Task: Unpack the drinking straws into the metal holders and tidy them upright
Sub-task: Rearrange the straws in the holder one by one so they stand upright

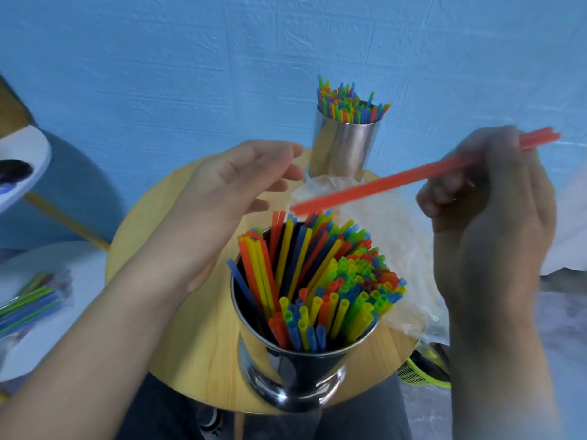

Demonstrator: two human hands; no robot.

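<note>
Right hand (486,198) grips red straws (381,182), their tips beside the open left hand (228,192), above the crammed holder (286,369). Pushed in aslant, they may snag leaning straws (286,258) and flick some out.

Left hand (222,198) open, palm up, right hand (486,192) curled, pinching

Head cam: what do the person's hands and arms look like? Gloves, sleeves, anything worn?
Left hand and right hand are bare: no gloves, no rings or watch visible, though the right is motion-blurred. Left forearm and right forearm are uncovered as far as the frame shows; no sleeve in view.
</note>
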